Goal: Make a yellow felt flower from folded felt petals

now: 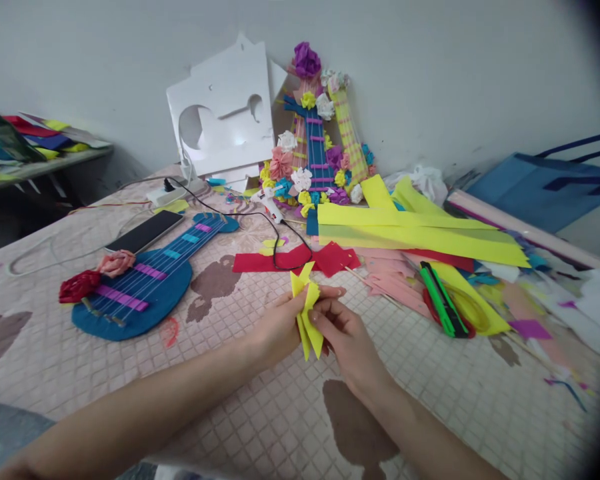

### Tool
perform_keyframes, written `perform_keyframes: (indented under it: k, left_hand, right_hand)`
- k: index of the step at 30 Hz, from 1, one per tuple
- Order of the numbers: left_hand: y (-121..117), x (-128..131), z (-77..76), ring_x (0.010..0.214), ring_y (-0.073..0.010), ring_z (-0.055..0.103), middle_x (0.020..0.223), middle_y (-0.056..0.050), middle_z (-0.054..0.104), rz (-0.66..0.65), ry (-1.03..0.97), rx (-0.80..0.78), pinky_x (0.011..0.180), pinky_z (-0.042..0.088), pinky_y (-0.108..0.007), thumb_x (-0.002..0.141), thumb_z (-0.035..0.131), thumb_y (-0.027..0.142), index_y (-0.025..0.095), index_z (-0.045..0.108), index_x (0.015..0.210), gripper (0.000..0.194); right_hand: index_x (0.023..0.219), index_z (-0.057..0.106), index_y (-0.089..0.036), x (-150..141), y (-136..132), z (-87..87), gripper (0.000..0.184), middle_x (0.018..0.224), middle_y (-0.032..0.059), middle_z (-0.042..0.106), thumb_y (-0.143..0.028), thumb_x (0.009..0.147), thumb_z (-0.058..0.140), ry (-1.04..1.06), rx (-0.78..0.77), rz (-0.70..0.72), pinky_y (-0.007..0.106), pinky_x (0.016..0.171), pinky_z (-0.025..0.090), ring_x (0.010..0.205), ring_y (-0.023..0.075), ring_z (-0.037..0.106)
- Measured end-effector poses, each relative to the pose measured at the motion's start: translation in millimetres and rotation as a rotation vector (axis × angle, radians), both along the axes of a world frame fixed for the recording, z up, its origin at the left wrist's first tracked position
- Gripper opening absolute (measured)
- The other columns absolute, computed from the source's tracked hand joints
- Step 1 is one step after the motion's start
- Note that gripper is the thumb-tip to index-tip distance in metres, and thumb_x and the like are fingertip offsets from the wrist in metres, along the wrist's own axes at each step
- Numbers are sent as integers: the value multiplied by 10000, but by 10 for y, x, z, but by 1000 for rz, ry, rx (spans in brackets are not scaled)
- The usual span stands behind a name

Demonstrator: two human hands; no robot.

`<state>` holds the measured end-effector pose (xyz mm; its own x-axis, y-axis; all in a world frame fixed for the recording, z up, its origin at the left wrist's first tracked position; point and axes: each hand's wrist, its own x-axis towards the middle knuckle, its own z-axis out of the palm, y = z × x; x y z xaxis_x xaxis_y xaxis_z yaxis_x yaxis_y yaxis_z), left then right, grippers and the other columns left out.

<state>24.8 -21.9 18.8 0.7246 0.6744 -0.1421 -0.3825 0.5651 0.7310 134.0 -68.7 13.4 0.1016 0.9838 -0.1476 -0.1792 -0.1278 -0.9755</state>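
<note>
We see yellow paper (309, 317), bright, thin; pleated into narrow upright folds, pinched at the middle, ends fanned out above and below. Held clear between both hands, over the quilted cloth.

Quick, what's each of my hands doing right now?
Left hand: closed on the folded yellow paper.
Right hand: also closed on that paper, pinching it between thumb and fingers.
</note>
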Motion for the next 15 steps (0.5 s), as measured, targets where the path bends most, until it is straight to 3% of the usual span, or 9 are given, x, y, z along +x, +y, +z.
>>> perform_keyframes:
  k: [6,10,15]
  left_hand:
    - [-10,10,-19,915,-226,603,1096,-116,609,17,-85,-2,671,513,-282,855,406,619,155,667,1020,557]
    - [-47,28,-3,983,-201,587,1115,-94,617,74,-17,58,796,491,-266,830,601,413,160,651,1057,344]
    - [-58,34,23,1043,-180,573,1154,-90,619,152,-28,55,896,454,-270,885,540,325,144,653,995,240]
  right_hand:
    - [681,516,-194,-3,15,-35,263,494,-76,423,-409,767,639,-51,3,-15,208,372,282,400,67,368]
    - [717,517,-196,-9,21,-74,252,512,-76,419,-414,808,603,-67,38,0,213,399,291,418,66,371]
    - [706,505,-191,8,30,-34,285,532,-72,414,-440,796,611,-95,51,18,213,404,278,434,66,360]
